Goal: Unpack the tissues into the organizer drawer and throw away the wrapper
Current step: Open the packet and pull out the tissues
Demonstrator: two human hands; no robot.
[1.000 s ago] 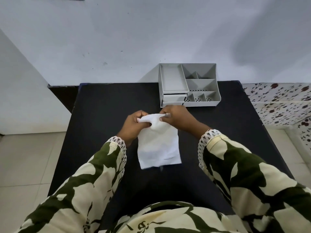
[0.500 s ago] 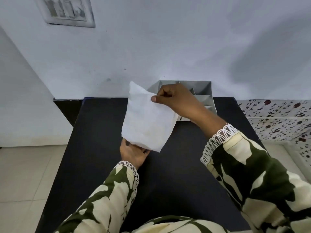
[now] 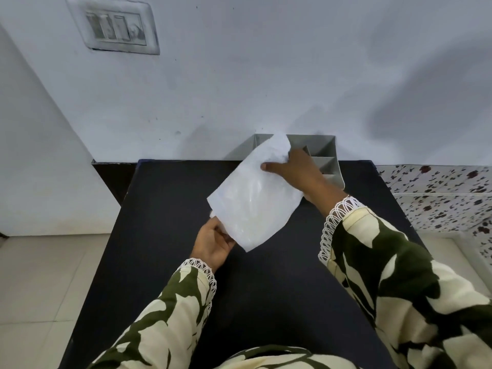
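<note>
The white tissue pack (image 3: 253,201) hangs tilted in the air above the black table (image 3: 165,235), in its thin plastic wrapper. My right hand (image 3: 295,171) pinches its crumpled upper end. My left hand (image 3: 213,243) holds its lower left edge from below. Behind the pack, against the wall, stands the grey organizer (image 3: 323,153); the pack and my right hand hide its left part and the drawer.
A switch plate (image 3: 117,29) is on the wall at the upper left. The pale tiled floor (image 3: 48,275) lies left of the table. A speckled tiled surface (image 3: 439,193) adjoins the table on the right.
One second ago both hands gripped the pack's top end as it lay on the table. The pack has since been lifted and tilted; my left hand moved to its lower edge.
</note>
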